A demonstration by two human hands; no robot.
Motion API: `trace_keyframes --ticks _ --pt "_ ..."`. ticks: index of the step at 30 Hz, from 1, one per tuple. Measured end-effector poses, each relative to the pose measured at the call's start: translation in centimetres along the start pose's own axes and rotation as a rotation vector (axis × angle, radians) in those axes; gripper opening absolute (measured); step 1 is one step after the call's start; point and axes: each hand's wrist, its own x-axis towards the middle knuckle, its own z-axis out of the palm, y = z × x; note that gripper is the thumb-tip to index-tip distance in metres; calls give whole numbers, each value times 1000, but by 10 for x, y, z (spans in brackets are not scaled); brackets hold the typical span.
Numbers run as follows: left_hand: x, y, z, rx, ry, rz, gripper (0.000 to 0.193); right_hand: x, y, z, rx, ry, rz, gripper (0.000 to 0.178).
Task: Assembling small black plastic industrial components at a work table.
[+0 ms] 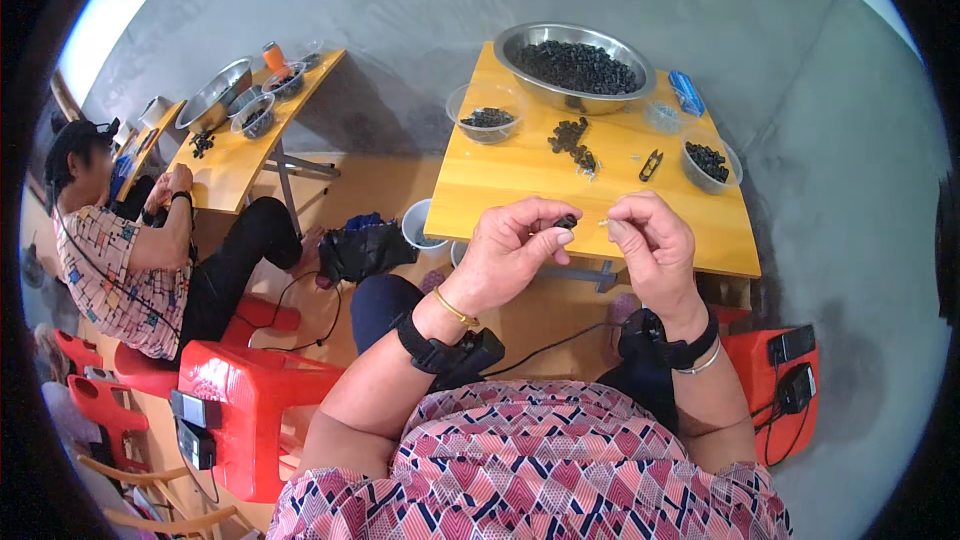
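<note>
Over the near edge of the yellow table (480, 175), my left hand (512, 245) pinches a small black part (567, 221) between thumb and fingertips. My right hand (655, 245) faces it a short gap away, its thumb and forefinger closed on a tiny pale piece (604, 223) too small to name. Beyond my hands lie a loose pile of black parts (569, 137), some small clear bits (587, 168) and a pair of black thread snips (651, 165). A large steel basin (508, 40) heaped with similar black parts stands at the back.
Clear bowls with black parts stand left (459, 116) and right (736, 168), near a tub of clear bits (662, 117) and a blue box (686, 93). A white bucket (414, 225) is below. Red stools (235, 420) flank me. At left, a co-worker (135, 250) sits by another table (235, 165).
</note>
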Motion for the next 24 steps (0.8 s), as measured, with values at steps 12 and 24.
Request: trace_keyframes --ticks 12,24 --pt "-2 -3 6 -14 -4 -59 15 4 -8 2 -257 -87 -152 8" --pt "-2 -14 12 -37 15 -75 12 -1 -12 6 -295 -125 -168 8"
